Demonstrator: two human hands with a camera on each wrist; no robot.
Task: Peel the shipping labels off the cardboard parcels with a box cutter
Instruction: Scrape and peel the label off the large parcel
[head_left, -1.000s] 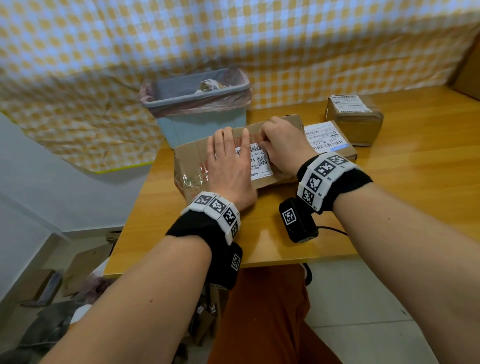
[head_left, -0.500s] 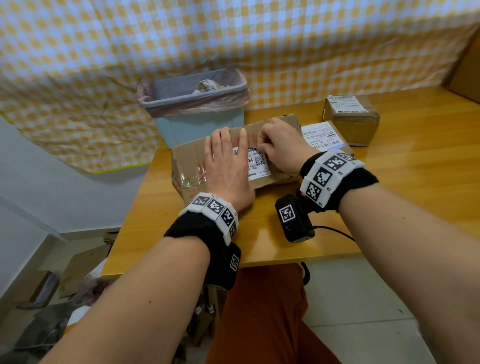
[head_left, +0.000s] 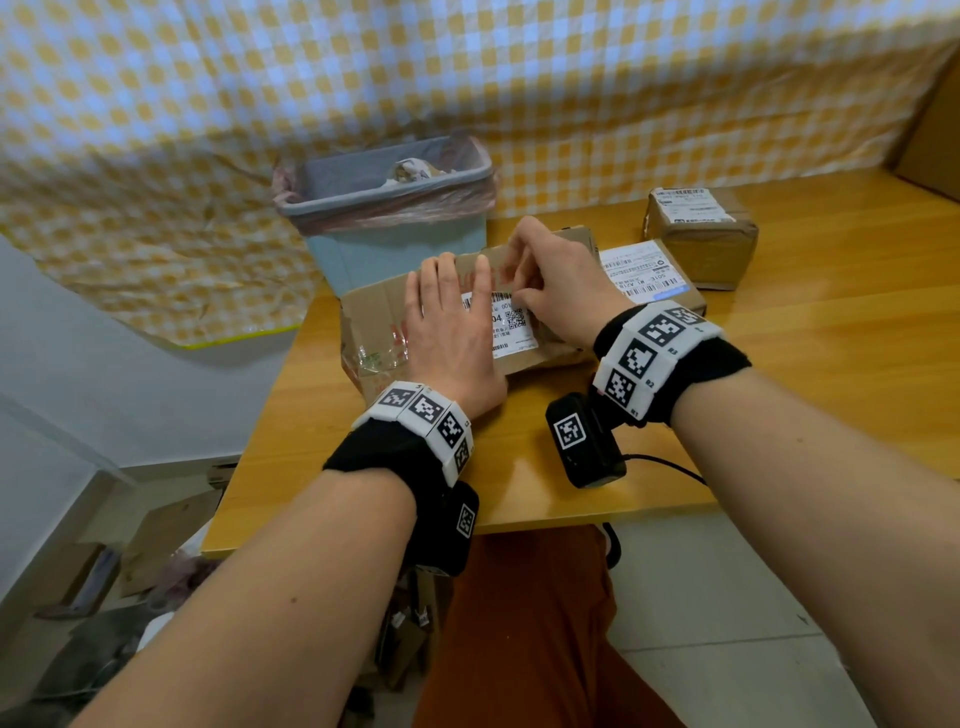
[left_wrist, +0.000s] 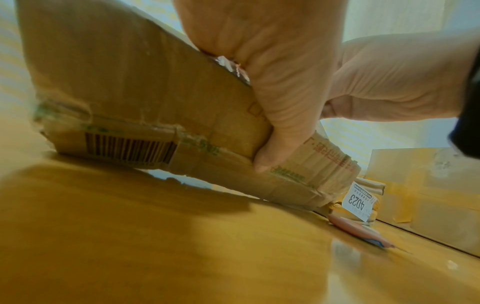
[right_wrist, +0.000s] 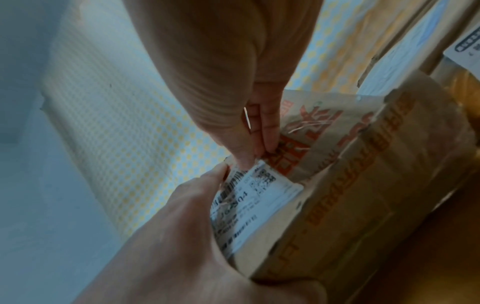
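Note:
A flat, worn cardboard parcel (head_left: 379, 312) lies on the wooden table (head_left: 779, 364), with a white shipping label (head_left: 511, 330) on top. My left hand (head_left: 452, 312) presses flat on the parcel and partly covers the label, fingers straight, thumb (left_wrist: 280, 123) down the near side. My right hand (head_left: 519, 293) pinches the label's far corner between thumb and finger. In the right wrist view that corner of the label (right_wrist: 259, 195) curls up off the cardboard (right_wrist: 350, 185). A slim pink box cutter (left_wrist: 361, 232) lies on the table beside the parcel, out of both hands.
A blue waste bin (head_left: 384, 218) with a plastic liner stands just behind the parcel. Two more labelled parcels sit to the right, one flat (head_left: 649, 275) and one small and boxy (head_left: 701, 234). A checked cloth hangs behind, and a large carton (head_left: 930, 130) stands at the far right.
The right hand's fingers have risen from the label's top edge into a pinch on its corner, and that corner has lifted. The left hand stays pressed on the parcel.

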